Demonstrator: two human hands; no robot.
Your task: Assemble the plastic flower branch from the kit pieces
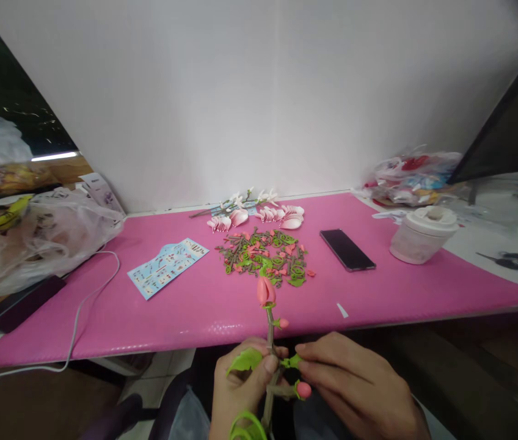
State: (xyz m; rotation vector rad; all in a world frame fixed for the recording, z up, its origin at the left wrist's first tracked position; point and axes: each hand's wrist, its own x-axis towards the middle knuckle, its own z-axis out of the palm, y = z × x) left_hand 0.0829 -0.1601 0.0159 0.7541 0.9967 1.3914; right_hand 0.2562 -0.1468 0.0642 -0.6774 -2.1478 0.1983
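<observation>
My left hand (243, 385) is closed around the brown stem of a toy flower branch (270, 333), held upright in front of the table's near edge. The branch bears a pink bud at its top, smaller pink buds on side twigs and a green leaf by my left thumb. Between the thumb and fingers of my right hand (355, 379) is a small green leaf (292, 362), pinched where it meets the stem. Whether it is fixed to the stem I cannot tell. Beyond the branch lies a pile of loose brown, green and pink pieces (263, 253).
On the pink mat (186, 324) lie an instruction sheet (167, 269), a phone (347, 249) and a paper scrap (342, 310). White flower sprigs (245, 198) and pale pink petals (281, 215) are at the back. A lidded cup (424, 235) stands right; plastic bags (43, 232) and a cable (78, 311) lie left.
</observation>
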